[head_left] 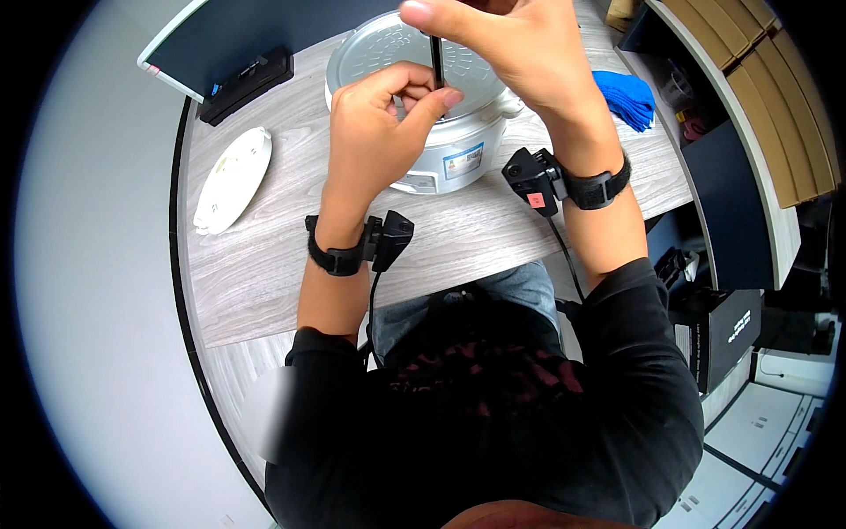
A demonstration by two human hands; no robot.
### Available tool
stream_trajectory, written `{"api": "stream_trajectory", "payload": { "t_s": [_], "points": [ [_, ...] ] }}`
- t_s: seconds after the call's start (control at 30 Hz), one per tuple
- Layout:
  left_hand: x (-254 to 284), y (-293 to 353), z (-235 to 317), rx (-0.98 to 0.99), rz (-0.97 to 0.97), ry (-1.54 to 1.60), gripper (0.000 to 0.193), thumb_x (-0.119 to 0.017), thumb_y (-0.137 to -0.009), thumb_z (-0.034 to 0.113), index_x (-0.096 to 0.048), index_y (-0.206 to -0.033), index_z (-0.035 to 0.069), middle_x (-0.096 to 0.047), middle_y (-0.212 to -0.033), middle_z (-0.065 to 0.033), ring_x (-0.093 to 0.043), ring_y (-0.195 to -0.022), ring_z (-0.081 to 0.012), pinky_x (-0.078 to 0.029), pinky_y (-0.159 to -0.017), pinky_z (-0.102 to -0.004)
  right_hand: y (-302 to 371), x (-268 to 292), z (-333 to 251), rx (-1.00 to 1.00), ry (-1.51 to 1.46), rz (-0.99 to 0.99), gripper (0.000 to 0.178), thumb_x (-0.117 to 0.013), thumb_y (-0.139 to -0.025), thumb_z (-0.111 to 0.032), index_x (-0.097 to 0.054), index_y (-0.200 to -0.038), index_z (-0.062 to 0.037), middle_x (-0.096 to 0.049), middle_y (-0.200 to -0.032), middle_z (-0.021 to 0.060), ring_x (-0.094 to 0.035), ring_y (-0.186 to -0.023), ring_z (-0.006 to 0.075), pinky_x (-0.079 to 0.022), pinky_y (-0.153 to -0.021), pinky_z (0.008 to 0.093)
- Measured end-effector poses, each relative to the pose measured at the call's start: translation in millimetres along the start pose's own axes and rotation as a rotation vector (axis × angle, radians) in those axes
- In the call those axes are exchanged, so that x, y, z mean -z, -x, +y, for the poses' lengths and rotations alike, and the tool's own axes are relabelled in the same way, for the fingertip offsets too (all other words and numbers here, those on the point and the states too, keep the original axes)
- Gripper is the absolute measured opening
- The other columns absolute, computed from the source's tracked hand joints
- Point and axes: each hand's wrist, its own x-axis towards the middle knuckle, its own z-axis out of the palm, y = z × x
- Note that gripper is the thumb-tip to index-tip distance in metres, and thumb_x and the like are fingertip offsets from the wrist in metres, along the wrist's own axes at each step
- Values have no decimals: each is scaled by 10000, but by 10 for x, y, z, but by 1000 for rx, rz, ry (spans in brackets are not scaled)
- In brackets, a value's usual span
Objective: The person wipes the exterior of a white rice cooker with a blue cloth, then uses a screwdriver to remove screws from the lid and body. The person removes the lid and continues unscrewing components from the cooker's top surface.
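Fingers (407, 74) of left hand (370, 132) pinch black rod (437, 60) near lid (379, 46); right hand (533, 57) grip unclear; plate (234, 181) well apart, near table (286, 207) edge.

slim black rod (437, 60), roughly upright, at round white lidded appliance (480, 132)

Passable: tabletop (295, 172) between white plate (233, 182) and lidded appliance (458, 138) | Obstacles: dark panel (240, 33) far left, blue cloth (627, 99) right

Got two hands (377, 132), two black wristbands (340, 259), one black rod (437, 62), one white cooker (480, 130), one plate (233, 181), one blue cloth (624, 97).
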Motion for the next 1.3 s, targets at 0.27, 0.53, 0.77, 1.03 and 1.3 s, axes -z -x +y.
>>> {"api": "stream_trajectory", "payload": {
  "t_s": [0.27, 0.53, 0.77, 1.03, 1.3],
  "points": [
    [19, 2, -12, 79, -76, 141, 141, -723, -896, 111, -764, -1000, 26, -752, -804, -61, -680, -699, -101, -499, -610, -230, -11, 29, 234, 94, -585, -86, 212, -687, -964, -111, -614, -1121, 11, -721, -1045, 108, -676, -935, 125, -545, -843, 253],
    [23, 11, -14, 40, -28, -3, 108, -753, -866, 107, -768, -946, 36, -737, -756, -36, -604, -618, -62, -408, -533, -208, 16, -64, 26, 7, -58, 62, 142, -706, -939, -60, -597, -1020, -24, -700, -979, 59, -648, -880, 74, -535, -823, 215],
    [32, -10, -17, 25, -79, 78, 111, -730, -883, 115, -763, -952, 33, -740, -767, -39, -615, -638, -85, -428, -565, -229, 3, 43, 174, 48, -547, -90, 202, -698, -947, -66, -586, -1103, -2, -699, -1032, 82, -651, -956, 95, -540, -838, 221],
    [-1, 22, -58, 68, -36, 75, 117, -738, -871, 117, -762, -941, 27, -747, -773, -63, -663, -659, -102, -470, -585, -228, 52, -133, 118, 43, -264, 66, 213, -681, -953, -51, -576, -1126, 16, -690, -1012, 77, -646, -943, 91, -541, -880, 263],
    [-9, 19, 10, 14, -10, -44, 107, -786, -849, 70, -694, -837, 17, -689, -716, 26, -517, -638, -11, -366, -579, -185, 51, 3, 72, -15, -556, -72, 278, -676, -937, -14, -585, -1198, 16, -700, -1057, 91, -662, -1034, 124, -542, -890, 263]
  ]
}}
